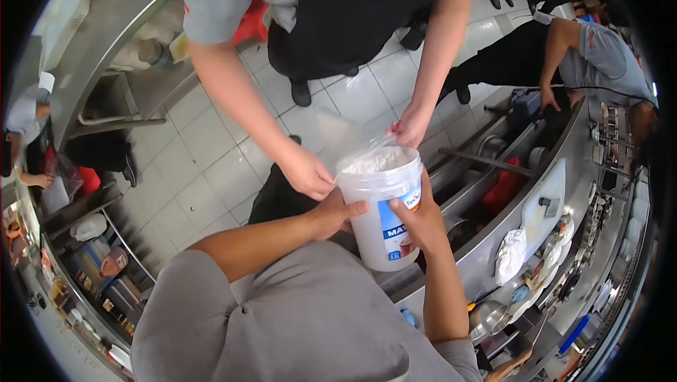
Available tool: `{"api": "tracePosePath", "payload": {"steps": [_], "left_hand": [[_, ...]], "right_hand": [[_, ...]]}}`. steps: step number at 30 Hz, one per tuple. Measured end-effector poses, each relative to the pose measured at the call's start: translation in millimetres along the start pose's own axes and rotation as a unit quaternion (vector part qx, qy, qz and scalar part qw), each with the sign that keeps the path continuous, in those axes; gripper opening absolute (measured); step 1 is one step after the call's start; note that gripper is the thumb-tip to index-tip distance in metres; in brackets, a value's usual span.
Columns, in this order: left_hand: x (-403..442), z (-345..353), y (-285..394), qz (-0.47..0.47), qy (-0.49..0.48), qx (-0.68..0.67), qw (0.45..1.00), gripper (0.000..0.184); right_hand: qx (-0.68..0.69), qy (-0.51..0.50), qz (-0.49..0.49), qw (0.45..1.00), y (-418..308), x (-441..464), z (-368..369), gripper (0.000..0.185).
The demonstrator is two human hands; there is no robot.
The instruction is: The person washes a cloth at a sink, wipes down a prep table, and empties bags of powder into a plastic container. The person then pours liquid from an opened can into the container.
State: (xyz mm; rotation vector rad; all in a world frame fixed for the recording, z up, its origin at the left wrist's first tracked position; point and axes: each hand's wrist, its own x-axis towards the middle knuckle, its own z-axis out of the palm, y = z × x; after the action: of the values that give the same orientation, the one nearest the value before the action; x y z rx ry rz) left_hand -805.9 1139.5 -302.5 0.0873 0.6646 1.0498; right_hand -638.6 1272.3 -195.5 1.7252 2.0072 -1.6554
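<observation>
Between my two hands is a white plastic bucket (377,241) with a blue label, held upright in front of my chest. My left hand (331,214) grips its left side, thumb on the wall. On the right side my right hand (416,221) is wrapped round it, thumb across the label. White, powdery or grainy contents (377,163) show inside the open top. A co-worker in a black apron faces me and holds a clear plastic bag or sheet (342,135) at the rim with both hands.
A steel counter (479,237) on my right carries a white cloth (510,256), a white cutting board (544,202) and a metal bowl (488,320). Shelves with containers stand at the left. Other people are at both sides and at the back, on a tiled floor (204,163).
</observation>
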Motion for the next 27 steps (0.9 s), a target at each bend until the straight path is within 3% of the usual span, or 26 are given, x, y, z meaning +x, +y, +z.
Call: {"api": "tracePosePath", "payload": {"steps": [5, 7, 9, 12, 13, 15, 17, 18, 19, 21, 24, 27], "left_hand": [[0, 6, -7, 0.016, -0.009, 0.016, 1.000, 0.109], [-2, 10, -6, -0.006, -0.005, 0.021, 1.000, 0.103], [2, 12, -12, 0.072, -0.009, 0.113, 0.991, 0.105], [8, 24, -8, 0.074, -0.036, 0.170, 0.982, 0.098], [13, 34, 0, 0.093, -0.064, 0.206, 0.972, 0.099], [22, 49, 7, 0.076, -0.083, 0.305, 0.946, 0.101], [33, 55, 6, 0.130, -0.103, 0.551, 0.818, 0.105], [26, 73, 4, 0.187, -0.041, 0.476, 0.859, 0.111], [27, 83, -1, 0.183, -0.059, 0.488, 0.851, 0.111], [34, 97, -18, 0.303, 0.028, 0.543, 0.783, 0.127], [60, 88, -23, 0.257, 0.028, 0.568, 0.782, 0.135], [64, 101, -19, 0.272, 0.017, 0.594, 0.757, 0.132]], "right_hand": [[0.018, 0.028, -0.032, 0.999, 25, -10, -3, 0.117], [0.057, 0.014, -0.098, 0.993, 45, -11, -4, 0.122], [0.071, 0.015, -0.108, 0.992, 64, -16, -10, 0.126], [0.135, 0.015, -0.148, 0.980, 100, -21, -6, 0.128], [0.143, 0.021, -0.156, 0.977, 108, -23, -6, 0.130], [0.405, -0.003, -0.140, 0.904, 147, -15, 10, 0.128], [0.460, 0.023, -0.120, 0.880, 140, -25, 7, 0.125], [0.515, 0.029, -0.111, 0.849, 147, -26, 4, 0.125], [0.569, 0.034, -0.103, 0.815, 150, -26, 1, 0.124], [0.608, 0.061, -0.136, 0.780, 161, -18, -4, 0.119], [0.626, 0.036, -0.158, 0.762, 175, 2, -10, 0.110], [0.599, 0.068, -0.204, 0.771, 170, 19, -23, 0.097]]}}
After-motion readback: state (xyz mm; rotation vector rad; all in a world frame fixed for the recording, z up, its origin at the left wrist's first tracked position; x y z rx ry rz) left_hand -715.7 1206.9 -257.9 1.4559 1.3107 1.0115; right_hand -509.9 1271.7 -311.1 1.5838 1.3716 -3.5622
